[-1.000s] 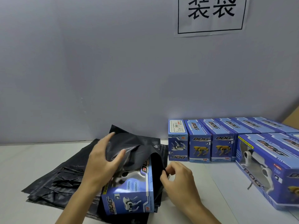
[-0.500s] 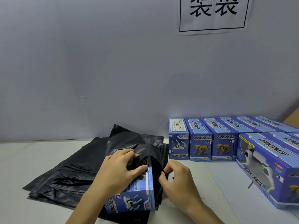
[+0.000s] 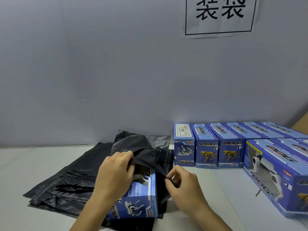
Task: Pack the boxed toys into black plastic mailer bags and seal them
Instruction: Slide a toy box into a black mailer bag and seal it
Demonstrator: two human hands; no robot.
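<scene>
A toy box [image 3: 140, 202] lies half inside a mailer bag [image 3: 150, 152], spare bags [image 3: 66, 185] left, boxes [image 3: 233, 147] right.

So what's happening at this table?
A person is bagging toys. The left hand grips the upper edge of a black mailer bag over a blue toy box, while the right hand pinches the bag's other edge. The box is only partly inside. More boxes wait to the right.

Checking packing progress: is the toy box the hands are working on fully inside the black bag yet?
Partly in. The black bag covers only the far end of the toy box; its near end sticks out.
</scene>
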